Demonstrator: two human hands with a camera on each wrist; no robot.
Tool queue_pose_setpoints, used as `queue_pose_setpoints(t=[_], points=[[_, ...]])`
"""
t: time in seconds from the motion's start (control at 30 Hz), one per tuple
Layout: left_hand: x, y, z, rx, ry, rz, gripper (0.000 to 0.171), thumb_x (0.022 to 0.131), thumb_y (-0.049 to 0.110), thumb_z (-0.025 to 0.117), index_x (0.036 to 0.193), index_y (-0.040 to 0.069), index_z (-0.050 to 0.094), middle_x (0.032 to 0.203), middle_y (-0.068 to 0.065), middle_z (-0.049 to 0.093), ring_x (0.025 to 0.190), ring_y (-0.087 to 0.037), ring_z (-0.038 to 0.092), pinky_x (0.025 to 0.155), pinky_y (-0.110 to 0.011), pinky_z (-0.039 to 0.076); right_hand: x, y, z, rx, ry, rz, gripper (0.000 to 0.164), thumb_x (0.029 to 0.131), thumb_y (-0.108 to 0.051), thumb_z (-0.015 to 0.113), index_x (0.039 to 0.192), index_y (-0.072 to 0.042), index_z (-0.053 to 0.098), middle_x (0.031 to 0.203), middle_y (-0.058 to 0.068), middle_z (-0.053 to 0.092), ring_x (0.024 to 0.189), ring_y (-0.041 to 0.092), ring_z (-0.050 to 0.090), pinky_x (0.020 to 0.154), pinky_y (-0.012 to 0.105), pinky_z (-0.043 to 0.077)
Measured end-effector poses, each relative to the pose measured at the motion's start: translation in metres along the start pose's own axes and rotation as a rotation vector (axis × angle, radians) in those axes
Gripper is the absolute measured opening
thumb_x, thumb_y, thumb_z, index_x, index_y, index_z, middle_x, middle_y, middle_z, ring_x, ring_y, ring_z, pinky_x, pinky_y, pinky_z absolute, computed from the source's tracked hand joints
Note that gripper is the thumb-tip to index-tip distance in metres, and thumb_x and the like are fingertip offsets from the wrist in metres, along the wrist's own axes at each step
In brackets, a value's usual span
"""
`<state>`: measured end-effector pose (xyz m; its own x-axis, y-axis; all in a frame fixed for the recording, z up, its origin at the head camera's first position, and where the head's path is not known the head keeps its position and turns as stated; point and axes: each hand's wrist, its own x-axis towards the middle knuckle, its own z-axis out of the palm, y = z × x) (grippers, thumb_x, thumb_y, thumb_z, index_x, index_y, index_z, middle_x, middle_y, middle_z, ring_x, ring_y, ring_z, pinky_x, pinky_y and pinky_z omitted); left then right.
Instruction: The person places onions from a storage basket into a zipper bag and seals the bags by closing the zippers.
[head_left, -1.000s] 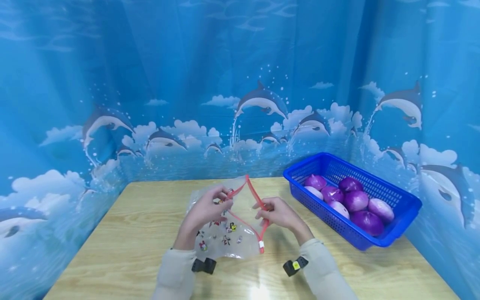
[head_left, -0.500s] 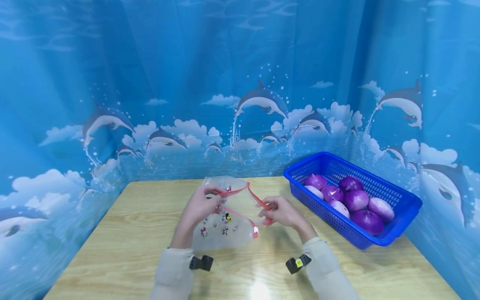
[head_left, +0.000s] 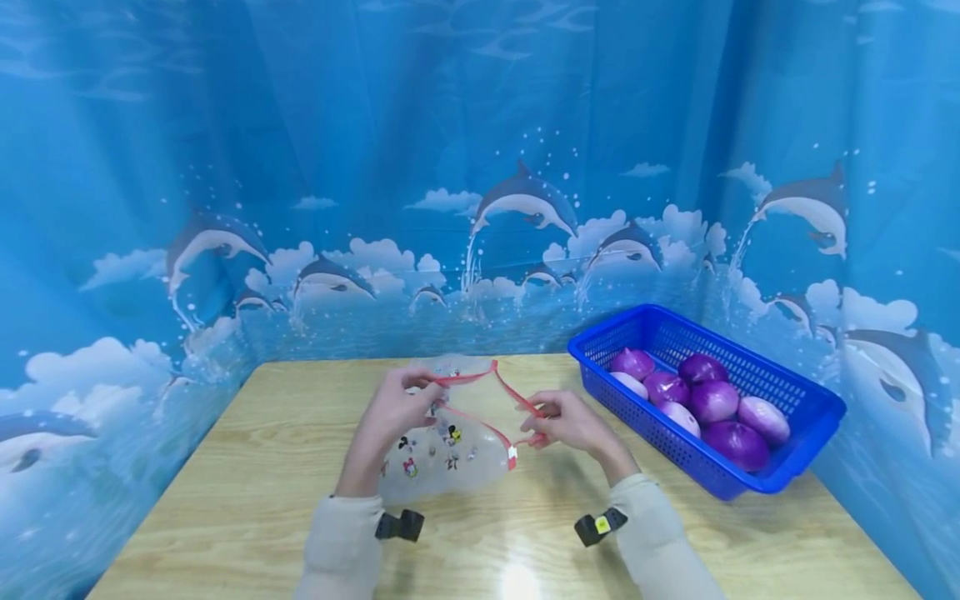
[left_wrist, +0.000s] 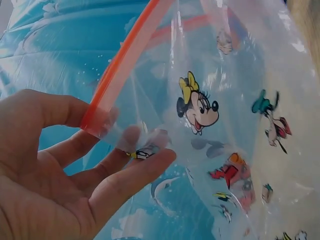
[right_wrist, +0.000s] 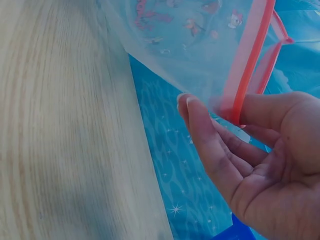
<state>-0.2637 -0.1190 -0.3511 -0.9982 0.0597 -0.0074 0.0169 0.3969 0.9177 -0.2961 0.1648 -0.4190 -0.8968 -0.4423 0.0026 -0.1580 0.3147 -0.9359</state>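
Observation:
A clear plastic zip bag (head_left: 468, 475) printed with small cartoon figures is held up over the table. Its red zip edge (left_wrist: 120, 60) is spread into a wide mouth, with a white slider (head_left: 512, 452) at the near corner. On the left side, my left hand (head_left: 393, 412) holds the rim, thumb on one face of the film and fingers partly behind it. Opposite, my right hand (head_left: 570, 425) grips the other part of the red rim between thumb and fingers. In the right wrist view, the rim (right_wrist: 250, 65) runs down to the fingers of that hand.
At the right of the wooden table (head_left: 225, 467) stands a blue perforated basket (head_left: 806, 408). Several purple and whitish onions (head_left: 712, 402) lie in it. A blue dolphin-print curtain (head_left: 420, 167) surrounds the table at the back and sides.
The left hand has shifted slightly left and up. The bag's near corner with the slider has risen and moved left, and its mouth is stretched wider sideways. The right hand has barely moved.

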Motion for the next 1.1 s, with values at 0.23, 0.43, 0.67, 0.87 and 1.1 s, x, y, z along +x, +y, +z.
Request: queue_pose_setpoints(t=[0.23,0.43,0.67,0.87,1.1], points=[[-0.001,0.001,0.007,0.005,-0.047,0.001,0.025,0.103,0.017,0.058,0.125,0.007,0.067,0.116,-0.016,0.067,0.100,-0.027,0.070,0.077,-0.038,0.069,-0.001,-0.004,0.000,-0.048,0.005,-0.007,0.035,0.101,-0.004,0.061,0.133,0.010,0.060,0.109,0.033,0.072,0.076,0.014,0.074,0.074,0.034,0.069],[-0.001,0.002,0.011,0.012,-0.056,0.011,0.025,0.102,0.017,0.058,0.124,0.010,0.068,0.116,-0.016,0.069,0.100,-0.030,0.070,0.076,-0.037,0.069,-0.001,-0.010,0.001,-0.077,0.018,-0.004,0.038,0.102,-0.015,0.063,0.133,0.007,0.062,0.112,0.032,0.072,0.087,0.024,0.077,0.078,0.036,0.069],[-0.002,0.004,0.013,0.016,-0.062,0.004,0.021,0.102,0.019,0.058,0.119,0.010,0.068,0.115,-0.015,0.069,0.100,-0.032,0.069,0.077,-0.038,0.068,-0.003,-0.014,0.001,-0.091,0.015,-0.021,0.040,0.104,-0.019,0.063,0.134,0.008,0.060,0.115,0.031,0.072,0.093,0.032,0.077,0.080,0.036,0.069],[-0.003,0.008,0.012,-0.042,-0.062,0.013,0.022,0.103,0.019,0.058,0.120,0.011,0.067,0.114,-0.014,0.067,0.099,-0.026,0.068,0.081,-0.039,0.068,-0.005,-0.021,0.009,-0.115,0.003,-0.044,0.037,0.100,-0.018,0.068,0.130,0.003,0.065,0.109,0.027,0.074,0.092,0.038,0.077,0.079,0.035,0.068],[-0.005,0.013,0.009,-0.008,0.004,0.065,0.019,0.103,0.021,0.060,0.116,0.011,0.069,0.117,-0.013,0.066,0.093,-0.023,0.067,0.079,-0.035,0.068,-0.004,-0.026,0.019,-0.177,0.004,-0.059,0.032,0.092,-0.004,0.068,0.122,0.008,0.068,0.079,0.014,0.075,0.061,0.013,0.069,0.058,0.027,0.064]])
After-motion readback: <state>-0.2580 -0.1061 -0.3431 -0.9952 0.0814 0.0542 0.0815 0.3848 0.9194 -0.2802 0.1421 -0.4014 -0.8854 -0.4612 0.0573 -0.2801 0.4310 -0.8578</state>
